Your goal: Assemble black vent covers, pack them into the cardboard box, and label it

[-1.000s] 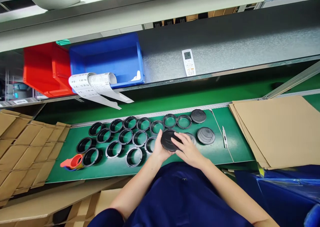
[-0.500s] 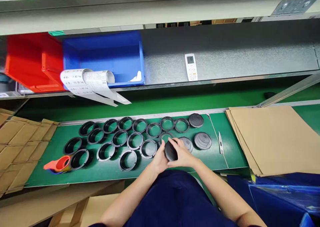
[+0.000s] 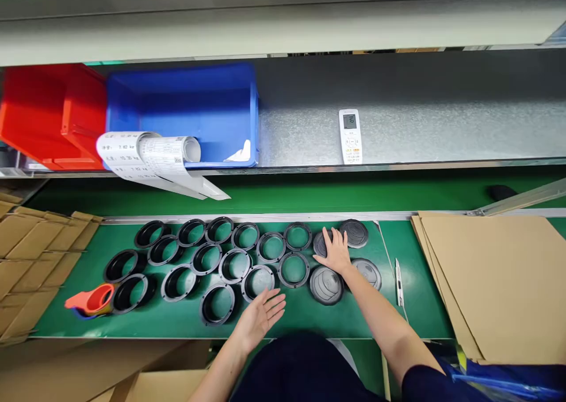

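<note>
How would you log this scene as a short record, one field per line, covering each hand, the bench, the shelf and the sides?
Left hand: open, nothing in its grip, nearest to a black ring
Right hand: fingers over a black disc; firmness of grip unclear
Other discs: three, near the right hand and forearm
Green bench: more rings left of the discs, an orange piece at far left, a knife right of the discs
Shelf: red bin, blue bin, curled paper labels, white remote
Sides: cardboard stack left, flat cardboard sheets right
</note>
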Motion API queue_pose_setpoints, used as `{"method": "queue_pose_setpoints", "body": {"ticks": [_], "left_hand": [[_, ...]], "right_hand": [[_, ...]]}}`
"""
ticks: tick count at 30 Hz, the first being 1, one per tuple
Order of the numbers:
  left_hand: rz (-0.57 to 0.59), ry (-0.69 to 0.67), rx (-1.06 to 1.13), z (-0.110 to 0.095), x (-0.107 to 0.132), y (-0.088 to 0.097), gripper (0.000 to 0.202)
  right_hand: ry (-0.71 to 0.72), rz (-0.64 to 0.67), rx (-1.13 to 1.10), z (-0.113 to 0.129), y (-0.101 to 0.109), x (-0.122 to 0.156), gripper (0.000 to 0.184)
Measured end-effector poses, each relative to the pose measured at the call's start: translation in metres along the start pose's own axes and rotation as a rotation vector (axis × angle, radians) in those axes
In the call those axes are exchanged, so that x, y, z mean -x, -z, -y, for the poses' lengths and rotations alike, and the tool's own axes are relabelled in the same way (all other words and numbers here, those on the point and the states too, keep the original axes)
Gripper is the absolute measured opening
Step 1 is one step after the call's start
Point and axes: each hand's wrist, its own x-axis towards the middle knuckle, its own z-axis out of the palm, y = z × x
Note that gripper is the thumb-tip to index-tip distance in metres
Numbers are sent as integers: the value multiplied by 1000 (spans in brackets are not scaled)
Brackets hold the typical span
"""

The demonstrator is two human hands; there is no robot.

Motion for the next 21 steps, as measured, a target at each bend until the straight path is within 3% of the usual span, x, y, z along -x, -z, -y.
{"method": "queue_pose_setpoints", "body": {"ticks": [3, 8, 13, 16, 19, 21], "left_hand": [[-45, 6, 31, 2, -2, 6, 45], [-50, 12, 51, 10, -9, 11, 40], [-88, -24, 38, 19, -5, 5, 35], [-82, -35, -27, 21, -6, 6, 34], [-31, -61, -187, 21, -10, 10, 40], [-1, -126, -290, 26, -10, 12, 46]], "right_hand": [[37, -19, 41, 0, 2, 1, 100], [-1, -215, 10, 12, 12, -14, 74], [67, -124, -13, 10, -15, -13, 71], [30, -133, -34, 7, -22, -15, 72], [15, -187, -69, 2, -7, -15, 71], [77, -186, -93, -4, 9, 1, 71]]}}
